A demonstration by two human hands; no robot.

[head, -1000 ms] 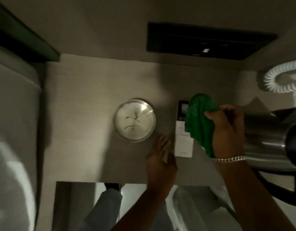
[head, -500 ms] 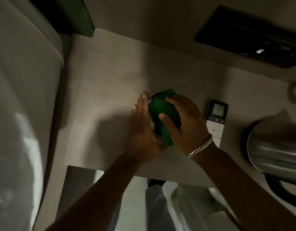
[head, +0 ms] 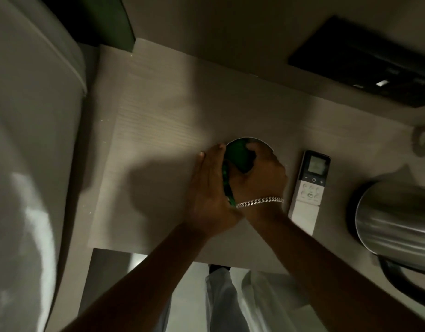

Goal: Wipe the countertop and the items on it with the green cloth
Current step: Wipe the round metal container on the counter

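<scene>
R hand [head: 259,178] w/ green cloth [head: 239,155] now deeper in round dish [head: 266,143], clutching cloth, L hand [head: 209,188] flat, open beside.

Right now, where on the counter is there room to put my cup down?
The widest bare patch of the pale wood-grain countertop lies left of the left hand, running to the back wall. It is crowded to the right: the right hand presses the green cloth on the round metal dish, beside the white remote and steel kettle.

Green cloth [head: 239,156] bunched on round dish [head: 259,141].
</scene>
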